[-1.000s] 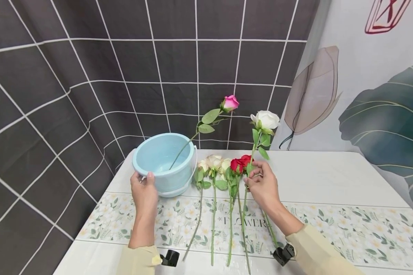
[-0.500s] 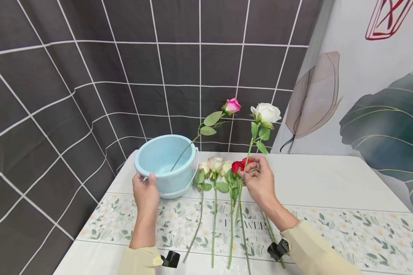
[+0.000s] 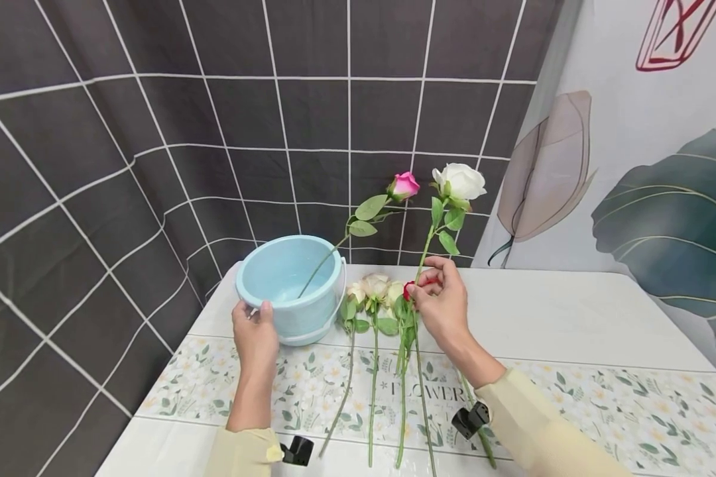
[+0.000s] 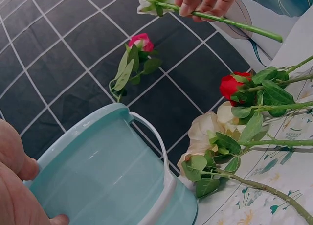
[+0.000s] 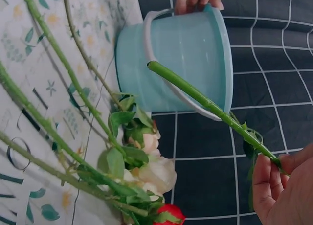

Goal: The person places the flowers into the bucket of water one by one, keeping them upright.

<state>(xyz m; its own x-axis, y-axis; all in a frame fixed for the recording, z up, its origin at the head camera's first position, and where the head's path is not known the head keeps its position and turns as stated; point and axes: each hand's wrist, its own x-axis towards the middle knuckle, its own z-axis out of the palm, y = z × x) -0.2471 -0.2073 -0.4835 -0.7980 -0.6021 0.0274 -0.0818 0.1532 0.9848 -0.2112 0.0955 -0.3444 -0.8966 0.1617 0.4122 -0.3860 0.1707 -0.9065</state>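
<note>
My left hand [image 3: 255,341] grips the near left rim of a light blue bucket [image 3: 304,321], thumb on the rim. One pink rose [image 3: 404,186] stands in it, its stem leaning right over the edge. My right hand [image 3: 444,305] pinches the green stem of a white rose [image 3: 461,181], bloom up, to the right of the bucket. In the right wrist view, the cut end of that stem [image 5: 188,90] hangs free. Below the right hand lies a red rose [image 4: 235,88], partly hidden in the head view. Beside it lie several cream roses [image 3: 374,286].
The rose stems [image 3: 372,397] stretch toward the near edge of the white table [image 3: 549,305], which has a floral printed band [image 3: 579,397]. A dark gridded curtain [image 3: 310,112] hangs close behind. The bucket's white handle [image 4: 164,176] droops on its right side.
My right hand has lifted the white rose higher and moved slightly left, away from the red rose's right side. My left hand keeps its grip on the bucket.
</note>
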